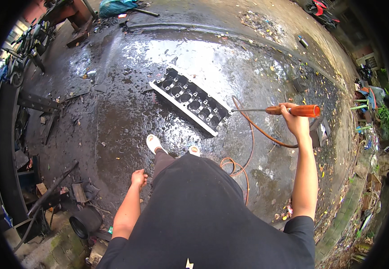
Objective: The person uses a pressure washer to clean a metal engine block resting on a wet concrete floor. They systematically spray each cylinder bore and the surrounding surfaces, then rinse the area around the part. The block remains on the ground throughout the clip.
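My right hand [295, 121] is wrapped round the orange handle of a spray gun [305, 110], held out at the right. Its long thin metal nozzle points left, with the tip near the right end of an engine cylinder head [192, 101]. That part is long and silver-edged, with a row of dark round hollows, and lies slantwise on the wet ground ahead of my feet. A reddish-brown hose [266, 134] loops below the gun and coils on the ground. Low at my left side, my left hand [139, 178] hangs with its fingers curled and nothing visible in it.
Dark, wet concrete [122, 134] surrounds the part. A black bucket [86, 222], scrap wood and metal beams [6, 148] crowd the left. A blue plastic bag [115, 7] lies far off, and a red motorcycle [323, 13] stands far right. Leaves and litter line the right edge.
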A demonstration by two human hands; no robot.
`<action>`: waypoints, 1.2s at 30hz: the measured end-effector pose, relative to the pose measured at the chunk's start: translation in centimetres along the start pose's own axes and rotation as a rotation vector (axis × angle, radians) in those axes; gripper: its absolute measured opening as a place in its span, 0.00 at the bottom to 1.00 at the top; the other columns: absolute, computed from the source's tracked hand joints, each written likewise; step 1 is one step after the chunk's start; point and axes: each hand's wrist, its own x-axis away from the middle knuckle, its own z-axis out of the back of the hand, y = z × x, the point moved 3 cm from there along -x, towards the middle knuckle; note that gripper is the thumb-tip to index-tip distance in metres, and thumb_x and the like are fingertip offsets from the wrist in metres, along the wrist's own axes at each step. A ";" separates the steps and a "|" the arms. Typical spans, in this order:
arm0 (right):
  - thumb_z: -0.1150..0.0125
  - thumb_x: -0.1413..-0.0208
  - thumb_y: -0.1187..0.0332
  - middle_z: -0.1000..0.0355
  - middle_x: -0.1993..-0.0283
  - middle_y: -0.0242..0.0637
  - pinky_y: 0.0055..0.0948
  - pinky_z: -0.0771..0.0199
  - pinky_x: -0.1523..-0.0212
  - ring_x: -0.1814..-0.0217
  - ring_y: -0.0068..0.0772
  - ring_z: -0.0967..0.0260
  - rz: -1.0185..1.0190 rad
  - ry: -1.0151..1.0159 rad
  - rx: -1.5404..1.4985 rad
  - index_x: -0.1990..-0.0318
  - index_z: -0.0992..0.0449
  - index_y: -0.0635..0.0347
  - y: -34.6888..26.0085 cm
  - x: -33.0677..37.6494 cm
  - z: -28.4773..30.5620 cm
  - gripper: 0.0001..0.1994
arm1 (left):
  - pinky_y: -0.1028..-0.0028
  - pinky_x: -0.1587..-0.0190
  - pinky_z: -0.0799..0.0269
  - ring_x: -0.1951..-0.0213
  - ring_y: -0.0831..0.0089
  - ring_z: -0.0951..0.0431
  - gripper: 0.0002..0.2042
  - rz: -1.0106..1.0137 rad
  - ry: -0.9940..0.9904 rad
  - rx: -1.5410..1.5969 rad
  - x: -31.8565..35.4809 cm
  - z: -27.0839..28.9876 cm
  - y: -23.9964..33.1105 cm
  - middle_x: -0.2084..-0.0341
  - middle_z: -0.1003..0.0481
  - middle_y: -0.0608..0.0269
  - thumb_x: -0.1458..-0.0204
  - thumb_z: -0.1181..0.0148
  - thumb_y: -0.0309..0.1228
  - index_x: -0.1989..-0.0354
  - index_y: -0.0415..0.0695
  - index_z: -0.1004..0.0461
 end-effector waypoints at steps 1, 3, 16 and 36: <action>0.42 0.47 0.57 0.24 0.68 0.41 0.34 0.29 0.61 0.65 0.39 0.25 -0.001 0.007 0.001 0.60 0.20 0.54 0.0 0.0 0.0 0.13 | 0.78 0.87 0.36 0.86 0.82 0.34 0.13 -0.006 -0.005 0.002 0.0 0.1 0.0 0.79 0.28 0.69 0.42 0.54 0.38 0.53 0.47 0.32; 0.42 0.47 0.57 0.24 0.68 0.41 0.34 0.29 0.61 0.64 0.39 0.25 0.006 0.011 -0.001 0.60 0.20 0.54 0.1 -0.2 -0.1 0.13 | 0.78 0.87 0.35 0.86 0.82 0.34 0.13 -0.017 -0.016 0.006 0.0 0.2 -0.1 0.79 0.28 0.69 0.42 0.54 0.38 0.52 0.47 0.32; 0.42 0.46 0.57 0.24 0.67 0.41 0.34 0.29 0.61 0.64 0.36 0.26 -0.004 -0.029 -0.090 0.60 0.21 0.55 -0.1 -0.2 -1.4 0.14 | 0.78 0.86 0.36 0.86 0.82 0.35 0.14 0.003 -0.012 0.022 0.0 0.2 -0.5 0.78 0.28 0.68 0.41 0.55 0.38 0.51 0.46 0.33; 0.43 0.45 0.58 0.23 0.66 0.41 0.33 0.28 0.60 0.63 0.38 0.25 0.071 -0.068 -0.137 0.60 0.21 0.55 -2.3 -0.4 -3.5 0.13 | 0.77 0.85 0.35 0.85 0.81 0.34 0.12 0.024 0.000 0.033 0.2 0.4 -1.7 0.80 0.29 0.70 0.42 0.55 0.38 0.55 0.47 0.32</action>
